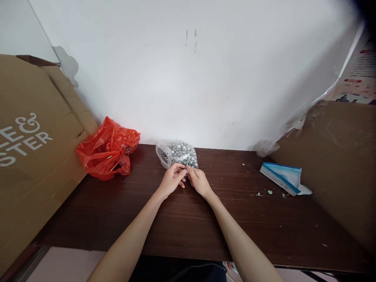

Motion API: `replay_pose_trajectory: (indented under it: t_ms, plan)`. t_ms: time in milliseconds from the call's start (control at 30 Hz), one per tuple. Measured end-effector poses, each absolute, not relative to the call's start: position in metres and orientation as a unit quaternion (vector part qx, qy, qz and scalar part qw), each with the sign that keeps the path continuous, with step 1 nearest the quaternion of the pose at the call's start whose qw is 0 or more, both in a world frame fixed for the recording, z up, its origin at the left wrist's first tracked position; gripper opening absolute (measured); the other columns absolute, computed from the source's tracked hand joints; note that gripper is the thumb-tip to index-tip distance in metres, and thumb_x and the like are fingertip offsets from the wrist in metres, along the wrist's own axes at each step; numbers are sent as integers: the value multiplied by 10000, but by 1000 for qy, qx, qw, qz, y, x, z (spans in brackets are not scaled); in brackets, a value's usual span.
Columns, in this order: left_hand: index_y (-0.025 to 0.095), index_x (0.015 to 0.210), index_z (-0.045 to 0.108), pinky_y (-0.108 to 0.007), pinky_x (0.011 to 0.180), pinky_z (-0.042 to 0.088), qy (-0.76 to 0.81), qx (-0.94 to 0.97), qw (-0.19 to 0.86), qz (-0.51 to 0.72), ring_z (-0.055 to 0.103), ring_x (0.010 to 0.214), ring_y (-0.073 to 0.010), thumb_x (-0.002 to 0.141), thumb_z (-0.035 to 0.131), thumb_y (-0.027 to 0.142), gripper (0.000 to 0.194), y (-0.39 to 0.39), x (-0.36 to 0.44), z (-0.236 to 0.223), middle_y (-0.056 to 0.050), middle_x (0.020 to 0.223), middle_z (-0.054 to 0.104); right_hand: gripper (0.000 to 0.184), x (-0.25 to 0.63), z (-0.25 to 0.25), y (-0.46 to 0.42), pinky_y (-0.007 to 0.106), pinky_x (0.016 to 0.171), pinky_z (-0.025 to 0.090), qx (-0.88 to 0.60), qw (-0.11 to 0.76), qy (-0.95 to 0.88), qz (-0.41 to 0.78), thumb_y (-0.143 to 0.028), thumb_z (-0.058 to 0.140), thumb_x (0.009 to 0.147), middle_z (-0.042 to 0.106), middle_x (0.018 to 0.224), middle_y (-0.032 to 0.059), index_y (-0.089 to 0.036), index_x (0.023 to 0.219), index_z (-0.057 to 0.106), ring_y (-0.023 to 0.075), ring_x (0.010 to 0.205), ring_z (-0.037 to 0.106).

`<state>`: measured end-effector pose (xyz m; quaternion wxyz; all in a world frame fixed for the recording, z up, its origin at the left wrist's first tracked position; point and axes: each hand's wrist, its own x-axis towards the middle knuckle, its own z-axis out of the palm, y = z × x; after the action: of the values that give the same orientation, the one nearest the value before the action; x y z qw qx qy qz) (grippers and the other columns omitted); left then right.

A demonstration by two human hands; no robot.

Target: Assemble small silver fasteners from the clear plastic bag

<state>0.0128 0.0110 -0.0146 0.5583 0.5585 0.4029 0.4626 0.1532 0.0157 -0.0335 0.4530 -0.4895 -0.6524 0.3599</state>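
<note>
My left hand (pixel 174 180) and my right hand (pixel 198 181) meet at the fingertips over the middle of the dark brown table (pixel 188 231). Between them is a small metal piece (pixel 186 169), mostly covered by the fingers, so its kind is unclear. Both hands are closed in a pinch around it. Just behind the fingers lies a clear plastic bag (pixel 163 152), its mouth towards the left, filled with many small silvery metal parts (pixel 183 152). The hands hide the bag's near edge.
A red plastic bag (pixel 107 150) lies at the left by a large cardboard box (pixel 32 156). On the right, a blue and white folded packet (pixel 282 178) sits near another cardboard box (pixel 331 156). Small scraps (pixel 269 192) are scattered there. A white wall (pixel 188 86) stands behind.
</note>
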Motion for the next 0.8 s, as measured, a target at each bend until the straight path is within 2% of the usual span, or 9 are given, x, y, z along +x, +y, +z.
replay_pose_trajectory:
  t_ms: [100,233,400,667,800]
  plan:
    - [126,888,582,-212,441,513,403,562,560,456,563,605,-106,754,672,406,323,11,12,-15,-18,732,568,532,154,-34,16,243,462,318,-487,449,-661,353,-572,324,924,426,432,-31,-207,546,403,114,416,402]
    - [125,891,595,-220,470,534,391,568,548,473,589,660,-118,717,717,361,317,12,13,-16,-35,808,598,534,154,-34,16,244,461,316,-489,450,-658,354,-567,320,927,411,423,-33,-211,534,385,115,415,402]
    - [115,902,617,-221,493,535,391,560,563,465,590,612,-108,757,690,340,277,13,13,-17,-20,722,603,521,153,-33,16,243,461,317,-484,449,-664,352,-561,322,928,424,437,-30,-213,546,395,118,422,405]
    - [105,816,637,-288,635,588,387,556,536,504,640,759,-152,700,719,201,171,13,13,-15,-48,837,652,528,153,-33,16,238,462,310,-488,449,-664,345,-566,313,929,407,425,-30,-215,539,374,116,431,390]
    - [117,768,613,-275,655,578,384,544,544,510,642,759,-143,660,716,125,150,11,14,-12,-24,810,638,536,153,-33,16,234,461,302,-484,448,-667,345,-583,314,926,403,433,-32,-213,542,369,111,435,384]
